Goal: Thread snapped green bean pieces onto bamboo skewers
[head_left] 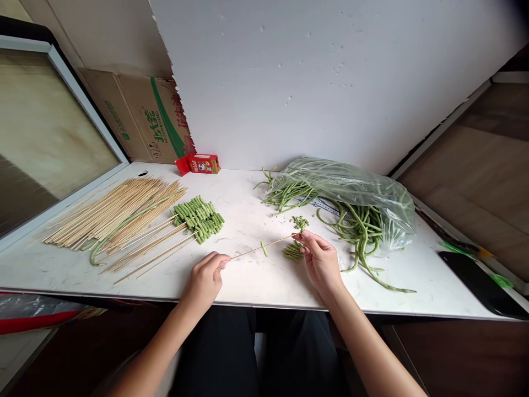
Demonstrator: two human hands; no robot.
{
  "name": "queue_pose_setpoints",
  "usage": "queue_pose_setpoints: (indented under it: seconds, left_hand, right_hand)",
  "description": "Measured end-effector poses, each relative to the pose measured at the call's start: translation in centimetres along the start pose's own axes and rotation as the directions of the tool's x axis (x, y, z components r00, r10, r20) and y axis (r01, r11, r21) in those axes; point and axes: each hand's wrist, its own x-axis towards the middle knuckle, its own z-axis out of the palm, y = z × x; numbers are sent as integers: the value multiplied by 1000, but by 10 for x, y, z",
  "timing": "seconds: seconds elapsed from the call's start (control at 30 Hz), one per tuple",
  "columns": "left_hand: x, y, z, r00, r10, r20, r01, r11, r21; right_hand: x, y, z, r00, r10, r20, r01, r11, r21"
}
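My left hand is closed on the left end of a thin bamboo skewer, which slants up to the right above the tabletop. One short piece of green bean is threaded crosswise on the skewer's middle. At the skewer's right end, the thumb and forefinger of my right hand pinch what looks like another green bean piece, mostly covered by the fingers. Just left of that hand lies a small pile of cut bean pieces. Small bean trimmings lie behind it.
Left, a heap of bare skewers has a long bean across it; beside it lie several skewers loaded with bean pieces. Whole long beans spill from a clear plastic bag. A red box stands at the back, a black phone far right.
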Motion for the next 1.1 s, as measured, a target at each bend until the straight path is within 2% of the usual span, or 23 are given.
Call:
queue_pose_setpoints:
  seconds: [0.53, 0.77, 1.1]
  left_hand:
    - [-1, -3, 2, 1000, -8, -25, 7, 1000, -9]
    - [-3, -2, 2, 1000, -8, -23, 7, 999, -41]
    - [-2, 10, 4, 999, 40, -19, -42, 994, -100]
  right_hand:
    - [-10, 2, 8, 996, 38, 81, -37, 999, -7]
    - [-26, 8, 20, 983, 16, 183, 10, 990, -139]
    - [-44, 14, 33, 975, 9, 220, 51, 962, -268]
